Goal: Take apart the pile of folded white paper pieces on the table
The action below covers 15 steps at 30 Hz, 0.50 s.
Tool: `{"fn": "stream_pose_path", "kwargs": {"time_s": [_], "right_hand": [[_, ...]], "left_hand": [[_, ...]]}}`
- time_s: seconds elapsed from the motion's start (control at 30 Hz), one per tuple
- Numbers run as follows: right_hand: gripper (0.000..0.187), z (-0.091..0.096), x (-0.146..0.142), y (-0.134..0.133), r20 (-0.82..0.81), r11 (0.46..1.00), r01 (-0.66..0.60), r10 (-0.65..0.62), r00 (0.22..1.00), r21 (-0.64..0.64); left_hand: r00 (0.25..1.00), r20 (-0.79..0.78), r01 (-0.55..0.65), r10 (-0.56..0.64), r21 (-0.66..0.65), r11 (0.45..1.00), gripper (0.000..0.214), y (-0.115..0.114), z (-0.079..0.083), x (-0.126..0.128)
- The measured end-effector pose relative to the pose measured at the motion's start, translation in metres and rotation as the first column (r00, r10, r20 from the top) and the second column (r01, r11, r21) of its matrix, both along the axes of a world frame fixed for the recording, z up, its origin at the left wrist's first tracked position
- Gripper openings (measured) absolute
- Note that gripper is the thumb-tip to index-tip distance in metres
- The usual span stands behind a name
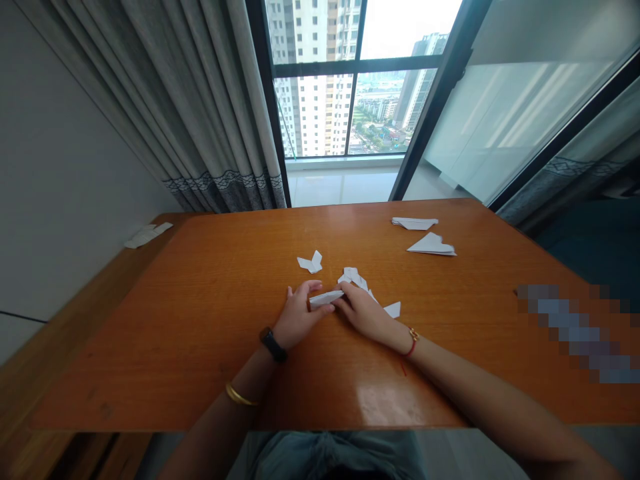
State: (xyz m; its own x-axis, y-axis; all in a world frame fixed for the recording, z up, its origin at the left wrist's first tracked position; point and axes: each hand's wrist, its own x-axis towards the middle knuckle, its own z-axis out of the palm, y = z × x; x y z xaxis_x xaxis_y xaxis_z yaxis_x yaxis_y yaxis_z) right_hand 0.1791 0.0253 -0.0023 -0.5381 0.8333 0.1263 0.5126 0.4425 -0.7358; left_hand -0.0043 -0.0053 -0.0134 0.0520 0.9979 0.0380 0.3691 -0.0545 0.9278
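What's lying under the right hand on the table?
White folded paper pieces poke out beyond the right hand, another corner beside it. Whatever paper lies beneath the palm is covered.

The tabletop [210,320] is showing as orange-brown wood, smooth and glossy (window light is glaring off its near edge). The folded strip [326,298] and the pieces toward the far right corner [431,245] are looking like matt white paper. The curtain [200,100] is hanging as grey woven cloth.
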Motion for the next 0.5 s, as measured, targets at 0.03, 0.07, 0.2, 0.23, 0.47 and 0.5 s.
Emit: {"fn": "stream_pose_path", "kwargs": {"time_s": [0.03,0.07,0.2,0.23,0.47,0.5], "right_hand": [[0.008,0.001,0.001,0.001,0.017,1.000,0.014,-0.014,1.000,0.007],[0.009,0.002,0.002,0.002,0.026,1.000,0.024,-0.024,0.999,0.010],[0.005,0.002,0.006,0.004,-0.069,0.997,0.010,-0.016,0.997,-0.082],[0.013,0.001,0.006,0.004,-0.122,0.989,-0.007,-0.011,0.992,-0.146],[0.023,0.014,0.025,0.020,-0.293,0.940,0.027,-0.133,0.947,-0.339],[0.026,0.020,0.039,0.027,-0.277,0.932,0.048,-0.156,0.948,-0.360]], "left_hand": [[0.996,-0.084,0.035,-0.034,0.009,0.999,0.045,0.001,0.004,-0.003],[0.986,-0.155,0.069,-0.067,0.014,0.997,0.040,0.002,0.008,-0.007],[0.956,-0.276,0.117,-0.104,0.032,0.993,0.022,0.004,0.013,-0.011],[0.955,-0.285,0.097,-0.078,0.055,0.994,0.021,0.004,0.013,-0.010],[0.986,-0.053,0.160,-0.155,0.100,0.982,0.027,-0.006,0.020,0.001],[0.985,0.006,0.169,-0.170,0.095,0.981,0.036,-0.007,0.021,0.003]]}}
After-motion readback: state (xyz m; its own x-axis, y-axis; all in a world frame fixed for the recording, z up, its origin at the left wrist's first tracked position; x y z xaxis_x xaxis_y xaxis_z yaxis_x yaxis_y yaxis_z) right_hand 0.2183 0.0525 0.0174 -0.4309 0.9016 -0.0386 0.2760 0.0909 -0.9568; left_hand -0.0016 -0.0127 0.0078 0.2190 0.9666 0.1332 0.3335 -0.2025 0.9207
